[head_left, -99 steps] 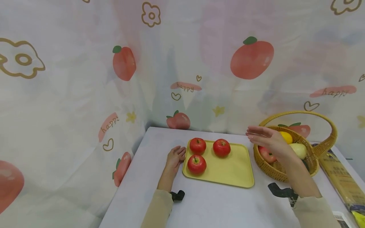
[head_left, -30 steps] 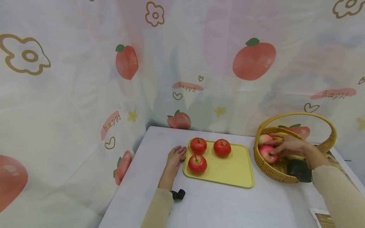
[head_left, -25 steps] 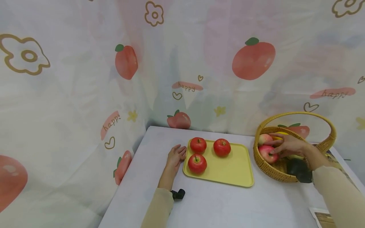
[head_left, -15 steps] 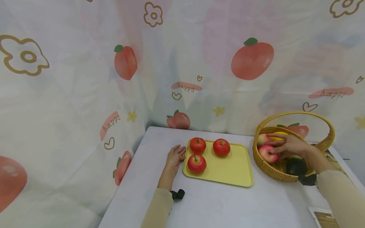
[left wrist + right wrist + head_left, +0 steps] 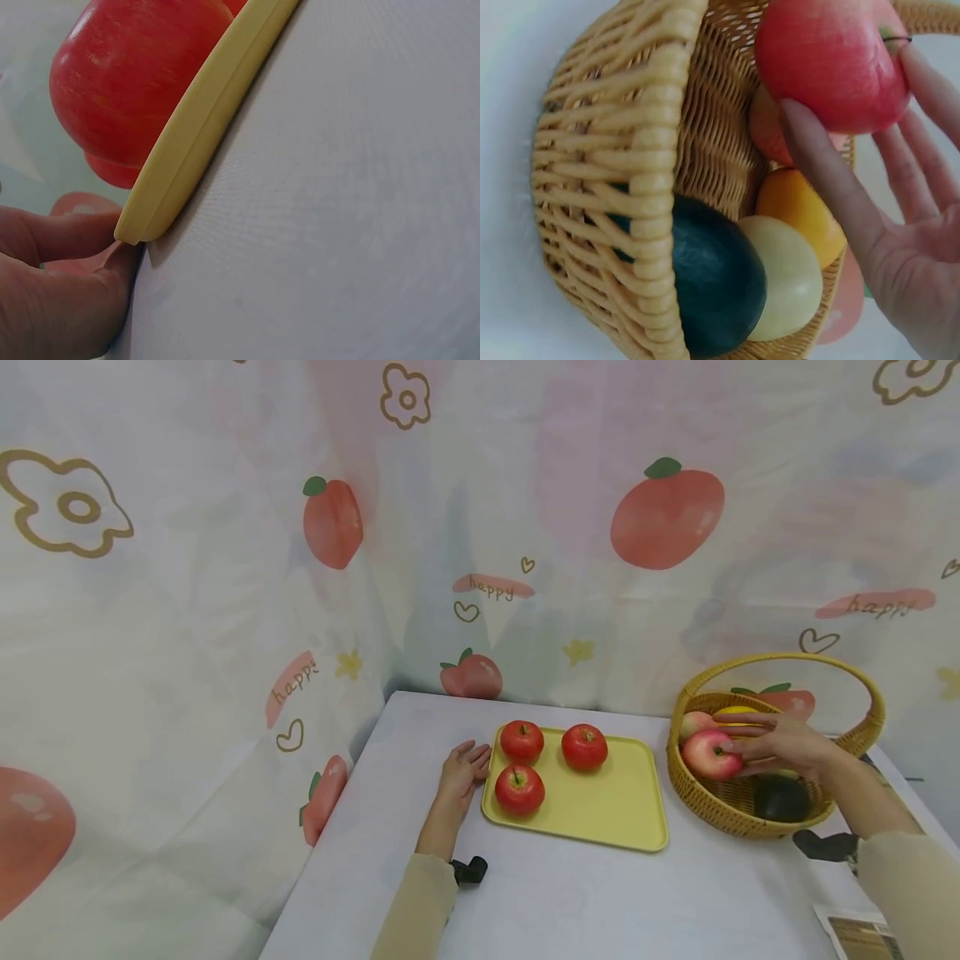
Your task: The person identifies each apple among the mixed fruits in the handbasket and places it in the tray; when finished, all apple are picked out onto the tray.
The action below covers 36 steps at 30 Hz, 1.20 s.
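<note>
My right hand holds a pinkish-red apple between thumb and fingers, at the left inside of the wicker basket. In the right wrist view, the held apple is raised above the other fruit, thumb on one side and fingers on the other. My left hand rests on the table at the left edge of a yellow tray, its fingertips touching the rim, as the left wrist view of the tray also shows. Red apples sit on the tray's left and middle.
Inside the basket lie a paler apple, a yellow-orange fruit, a pale green round fruit and a dark green fruit. The basket's tall handle arches over it. A printed packet lies at the front right.
My right hand came down into the basket, took hold of the pinkish-red apple and now lifts it slightly. The left hand and the tray have stayed in place.
</note>
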Each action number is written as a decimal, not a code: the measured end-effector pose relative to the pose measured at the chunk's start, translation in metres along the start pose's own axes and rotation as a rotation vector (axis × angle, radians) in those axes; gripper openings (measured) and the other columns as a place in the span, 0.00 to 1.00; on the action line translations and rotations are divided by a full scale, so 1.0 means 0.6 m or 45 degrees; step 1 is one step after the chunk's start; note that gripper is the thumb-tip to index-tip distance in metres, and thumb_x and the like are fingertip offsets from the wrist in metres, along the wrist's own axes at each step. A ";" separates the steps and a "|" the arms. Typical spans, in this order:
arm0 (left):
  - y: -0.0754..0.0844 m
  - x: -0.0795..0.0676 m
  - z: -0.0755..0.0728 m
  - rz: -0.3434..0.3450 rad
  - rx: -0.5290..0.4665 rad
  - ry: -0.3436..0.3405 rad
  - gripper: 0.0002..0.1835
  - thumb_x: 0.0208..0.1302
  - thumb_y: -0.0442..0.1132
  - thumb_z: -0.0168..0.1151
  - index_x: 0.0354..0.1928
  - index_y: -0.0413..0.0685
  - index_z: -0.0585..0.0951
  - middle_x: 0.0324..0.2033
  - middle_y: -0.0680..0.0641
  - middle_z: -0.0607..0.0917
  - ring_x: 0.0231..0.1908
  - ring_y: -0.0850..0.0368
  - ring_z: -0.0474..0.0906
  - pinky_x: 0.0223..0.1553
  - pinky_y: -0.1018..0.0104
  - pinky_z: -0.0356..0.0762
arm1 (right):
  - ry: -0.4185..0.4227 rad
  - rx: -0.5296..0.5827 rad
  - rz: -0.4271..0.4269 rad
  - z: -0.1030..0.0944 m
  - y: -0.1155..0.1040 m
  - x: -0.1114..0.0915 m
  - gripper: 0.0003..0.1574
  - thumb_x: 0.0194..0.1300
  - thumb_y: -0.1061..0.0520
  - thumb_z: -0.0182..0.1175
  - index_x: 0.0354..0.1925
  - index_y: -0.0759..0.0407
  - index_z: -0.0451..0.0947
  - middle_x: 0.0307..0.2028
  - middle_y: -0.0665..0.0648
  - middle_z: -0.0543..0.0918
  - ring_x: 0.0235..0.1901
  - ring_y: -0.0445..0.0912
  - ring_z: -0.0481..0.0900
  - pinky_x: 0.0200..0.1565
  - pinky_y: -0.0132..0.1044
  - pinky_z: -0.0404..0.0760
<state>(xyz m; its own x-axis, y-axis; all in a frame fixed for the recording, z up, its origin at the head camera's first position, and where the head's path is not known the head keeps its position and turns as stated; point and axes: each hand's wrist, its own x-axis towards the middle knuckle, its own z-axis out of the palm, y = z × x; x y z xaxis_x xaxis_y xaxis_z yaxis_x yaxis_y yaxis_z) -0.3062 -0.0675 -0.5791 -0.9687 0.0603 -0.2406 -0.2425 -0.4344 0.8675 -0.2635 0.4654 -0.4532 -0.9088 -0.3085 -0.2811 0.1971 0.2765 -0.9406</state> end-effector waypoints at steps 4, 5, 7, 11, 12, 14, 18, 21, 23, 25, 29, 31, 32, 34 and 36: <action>0.000 0.000 0.001 0.007 -0.005 -0.003 0.47 0.53 0.07 0.46 0.78 0.35 0.57 0.71 0.28 0.71 0.71 0.38 0.70 0.70 0.54 0.72 | -0.016 0.096 0.009 0.003 -0.007 -0.012 0.27 0.78 0.67 0.54 0.62 0.39 0.80 0.51 0.43 0.88 0.49 0.48 0.89 0.53 0.63 0.83; 0.000 0.001 0.001 0.009 -0.003 -0.005 0.47 0.53 0.07 0.46 0.78 0.35 0.57 0.71 0.28 0.71 0.71 0.38 0.70 0.70 0.54 0.72 | -0.018 0.117 0.008 0.005 -0.008 -0.015 0.28 0.78 0.68 0.53 0.60 0.37 0.82 0.51 0.45 0.88 0.49 0.48 0.89 0.53 0.62 0.84; 0.000 0.001 0.001 0.014 -0.001 -0.005 0.47 0.54 0.07 0.46 0.78 0.35 0.58 0.71 0.29 0.71 0.71 0.38 0.70 0.70 0.54 0.72 | 0.010 0.151 0.016 0.009 -0.011 -0.020 0.29 0.78 0.68 0.53 0.54 0.32 0.85 0.49 0.48 0.90 0.47 0.50 0.90 0.52 0.62 0.84; -0.002 0.002 0.000 0.017 0.000 -0.001 0.46 0.54 0.07 0.47 0.78 0.36 0.58 0.70 0.29 0.72 0.71 0.39 0.71 0.70 0.55 0.72 | 0.045 0.129 -0.038 0.019 -0.012 -0.030 0.32 0.76 0.70 0.55 0.55 0.31 0.85 0.49 0.44 0.89 0.47 0.47 0.90 0.49 0.59 0.86; -0.002 0.002 0.000 0.016 -0.002 0.001 0.46 0.54 0.07 0.48 0.78 0.36 0.59 0.70 0.29 0.72 0.71 0.39 0.71 0.69 0.55 0.73 | 0.055 0.113 -0.051 0.021 -0.013 -0.033 0.32 0.76 0.70 0.55 0.56 0.31 0.85 0.49 0.43 0.89 0.47 0.46 0.90 0.48 0.59 0.87; -0.004 0.003 0.000 0.016 -0.002 0.007 0.46 0.54 0.07 0.48 0.78 0.36 0.59 0.70 0.29 0.72 0.71 0.39 0.71 0.69 0.55 0.73 | 0.067 0.087 -0.077 0.027 -0.015 -0.038 0.32 0.75 0.69 0.56 0.60 0.33 0.83 0.50 0.41 0.88 0.48 0.44 0.89 0.48 0.58 0.87; -0.004 0.004 0.000 0.012 0.005 0.020 0.46 0.54 0.08 0.49 0.77 0.36 0.60 0.70 0.30 0.73 0.70 0.39 0.72 0.68 0.56 0.74 | 0.071 0.093 -0.118 0.040 -0.024 -0.049 0.32 0.76 0.69 0.56 0.63 0.36 0.82 0.51 0.42 0.89 0.47 0.45 0.89 0.48 0.57 0.87; -0.004 0.005 0.001 0.011 0.005 0.023 0.46 0.53 0.08 0.49 0.77 0.37 0.61 0.69 0.30 0.74 0.70 0.40 0.72 0.67 0.56 0.75 | 0.076 0.117 -0.150 0.051 -0.036 -0.055 0.32 0.75 0.70 0.55 0.62 0.37 0.83 0.52 0.42 0.88 0.47 0.45 0.89 0.47 0.57 0.88; -0.004 0.005 0.000 0.015 0.005 0.021 0.46 0.53 0.08 0.48 0.77 0.37 0.61 0.69 0.30 0.73 0.70 0.40 0.72 0.68 0.56 0.75 | 0.073 0.140 -0.167 0.058 -0.043 -0.059 0.33 0.75 0.71 0.54 0.61 0.36 0.83 0.53 0.41 0.88 0.48 0.44 0.88 0.46 0.56 0.88; -0.004 0.005 0.000 0.017 0.006 0.018 0.46 0.53 0.08 0.48 0.77 0.36 0.61 0.70 0.30 0.73 0.70 0.40 0.72 0.68 0.55 0.75 | 0.072 0.173 -0.174 0.065 -0.050 -0.064 0.33 0.75 0.72 0.54 0.60 0.36 0.83 0.52 0.41 0.88 0.47 0.44 0.88 0.46 0.56 0.88; -0.003 0.004 0.000 0.014 0.011 0.013 0.46 0.54 0.08 0.48 0.77 0.37 0.61 0.70 0.30 0.73 0.70 0.40 0.72 0.68 0.55 0.74 | 0.075 0.225 -0.178 0.080 -0.060 -0.073 0.33 0.75 0.72 0.53 0.60 0.37 0.84 0.51 0.42 0.88 0.46 0.44 0.88 0.45 0.53 0.89; -0.003 0.003 0.000 0.009 0.011 0.015 0.46 0.54 0.08 0.49 0.77 0.37 0.61 0.70 0.31 0.73 0.70 0.40 0.72 0.68 0.56 0.74 | 0.077 0.247 -0.184 0.089 -0.061 -0.075 0.33 0.75 0.73 0.53 0.59 0.37 0.84 0.50 0.43 0.89 0.45 0.45 0.89 0.44 0.51 0.90; -0.002 0.003 0.000 0.007 0.010 0.016 0.46 0.54 0.08 0.49 0.78 0.37 0.61 0.70 0.31 0.73 0.70 0.40 0.72 0.68 0.56 0.74 | 0.068 0.258 -0.190 0.094 -0.062 -0.076 0.33 0.75 0.73 0.53 0.60 0.37 0.84 0.50 0.44 0.89 0.44 0.46 0.89 0.44 0.50 0.90; -0.002 0.002 0.001 0.010 0.014 0.014 0.46 0.54 0.08 0.49 0.77 0.36 0.61 0.70 0.31 0.73 0.70 0.40 0.72 0.68 0.56 0.74 | 0.029 0.301 -0.215 0.103 -0.062 -0.076 0.34 0.75 0.74 0.51 0.61 0.40 0.84 0.50 0.48 0.90 0.44 0.47 0.89 0.44 0.49 0.90; -0.001 0.002 0.001 0.007 0.014 0.014 0.46 0.54 0.08 0.49 0.77 0.36 0.61 0.70 0.31 0.73 0.70 0.41 0.72 0.68 0.56 0.75 | -0.017 0.329 -0.248 0.113 -0.061 -0.075 0.34 0.75 0.75 0.50 0.64 0.44 0.83 0.52 0.49 0.89 0.46 0.47 0.90 0.46 0.49 0.90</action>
<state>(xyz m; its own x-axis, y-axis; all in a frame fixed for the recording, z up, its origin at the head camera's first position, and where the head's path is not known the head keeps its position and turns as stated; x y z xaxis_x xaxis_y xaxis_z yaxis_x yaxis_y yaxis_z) -0.3070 -0.0666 -0.5796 -0.9695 0.0481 -0.2402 -0.2375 -0.4246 0.8737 -0.2050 0.4076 -0.4192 -0.9340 -0.3453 -0.0921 0.1086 -0.0284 -0.9937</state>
